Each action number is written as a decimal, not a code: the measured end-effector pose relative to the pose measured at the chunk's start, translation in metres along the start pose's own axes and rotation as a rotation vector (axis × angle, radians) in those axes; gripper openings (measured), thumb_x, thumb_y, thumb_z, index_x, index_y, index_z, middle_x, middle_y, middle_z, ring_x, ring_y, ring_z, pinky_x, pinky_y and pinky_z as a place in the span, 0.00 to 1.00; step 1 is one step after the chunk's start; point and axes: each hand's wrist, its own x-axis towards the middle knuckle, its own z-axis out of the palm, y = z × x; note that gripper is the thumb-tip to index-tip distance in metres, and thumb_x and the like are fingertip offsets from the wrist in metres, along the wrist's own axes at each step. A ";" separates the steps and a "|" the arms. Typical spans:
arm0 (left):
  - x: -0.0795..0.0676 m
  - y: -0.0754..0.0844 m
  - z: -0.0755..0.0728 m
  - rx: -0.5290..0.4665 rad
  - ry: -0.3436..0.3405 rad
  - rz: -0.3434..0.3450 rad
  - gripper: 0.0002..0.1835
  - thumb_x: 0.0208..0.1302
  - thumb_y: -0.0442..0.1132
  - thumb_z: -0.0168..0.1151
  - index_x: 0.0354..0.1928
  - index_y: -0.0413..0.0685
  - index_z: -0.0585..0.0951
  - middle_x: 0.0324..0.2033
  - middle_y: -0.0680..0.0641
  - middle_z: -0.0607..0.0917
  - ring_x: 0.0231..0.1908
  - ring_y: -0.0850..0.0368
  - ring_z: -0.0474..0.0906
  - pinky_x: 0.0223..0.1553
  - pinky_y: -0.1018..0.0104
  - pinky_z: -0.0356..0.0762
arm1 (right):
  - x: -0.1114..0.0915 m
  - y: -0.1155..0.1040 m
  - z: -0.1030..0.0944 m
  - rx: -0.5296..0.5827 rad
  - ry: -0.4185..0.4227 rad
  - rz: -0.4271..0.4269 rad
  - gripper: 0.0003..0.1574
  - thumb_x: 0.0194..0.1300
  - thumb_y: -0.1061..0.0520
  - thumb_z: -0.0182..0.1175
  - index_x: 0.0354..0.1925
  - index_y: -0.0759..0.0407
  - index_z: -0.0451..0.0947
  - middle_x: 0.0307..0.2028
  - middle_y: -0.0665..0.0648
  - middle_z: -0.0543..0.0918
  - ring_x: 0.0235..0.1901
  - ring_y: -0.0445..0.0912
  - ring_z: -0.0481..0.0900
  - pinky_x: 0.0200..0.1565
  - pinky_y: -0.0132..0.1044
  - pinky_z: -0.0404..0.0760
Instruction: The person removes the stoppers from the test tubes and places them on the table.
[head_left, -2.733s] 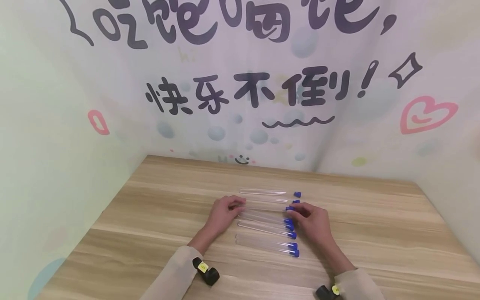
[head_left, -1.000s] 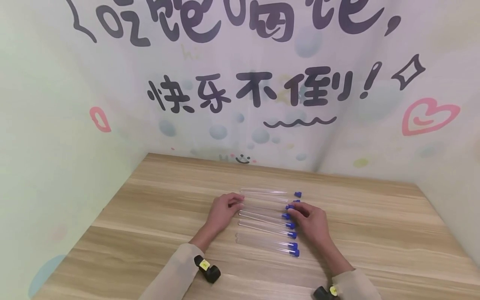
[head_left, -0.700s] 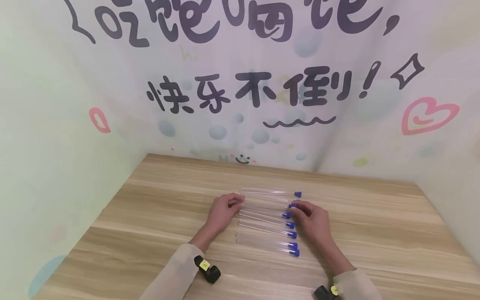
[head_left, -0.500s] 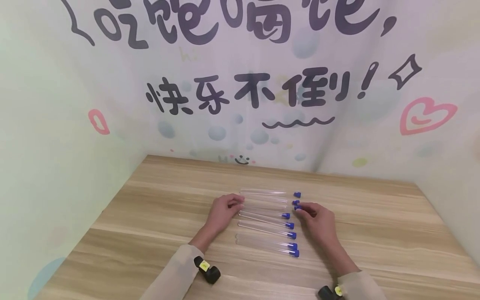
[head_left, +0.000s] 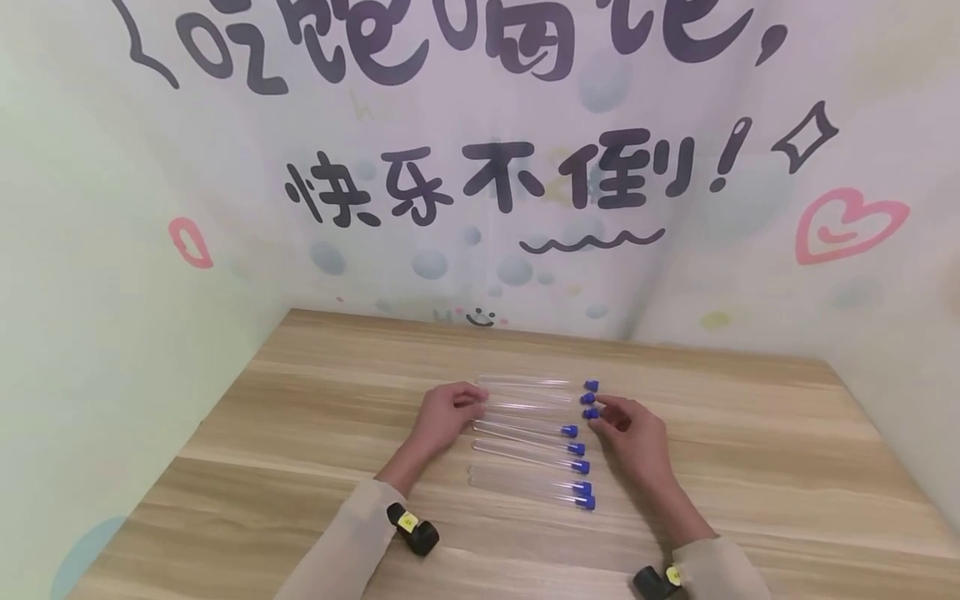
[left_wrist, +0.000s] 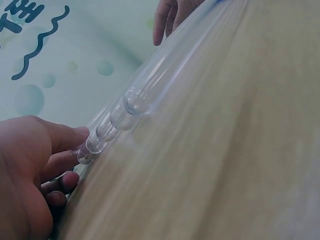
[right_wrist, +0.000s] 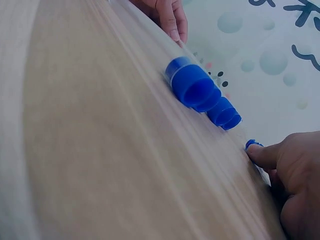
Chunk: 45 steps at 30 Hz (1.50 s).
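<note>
My left hand pinches the rounded end of a clear test tube lying on the table. The left wrist view shows its fingertips at the tube ends. My right hand has thumb and index finger around a small blue cap, apart from the tube's open end. In the right wrist view the thumb partly covers that cap. Two more loose caps, one middle and one far, lie beside two uncapped tubes. Several tubes nearer me carry blue caps.
The tubes lie roughly parallel across a wood-grain table. A printed cloth with dark lettering hangs behind the table's back edge. Each wrist wears a small black camera, one on the left and one on the right.
My right hand has drawn the blue cap a little to the right, away from the tube's open end. The middle loose cap now shows fully. My left hand stays at the rounded ends.
</note>
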 end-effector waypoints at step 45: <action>0.012 0.003 0.006 0.187 0.201 -0.106 0.09 0.51 0.44 0.74 0.32 0.55 0.83 0.25 0.57 0.81 0.26 0.61 0.75 0.30 0.63 0.69 | 0.002 0.000 0.000 0.049 0.021 0.021 0.22 0.58 0.58 0.69 0.52 0.56 0.80 0.39 0.54 0.81 0.35 0.45 0.77 0.37 0.36 0.76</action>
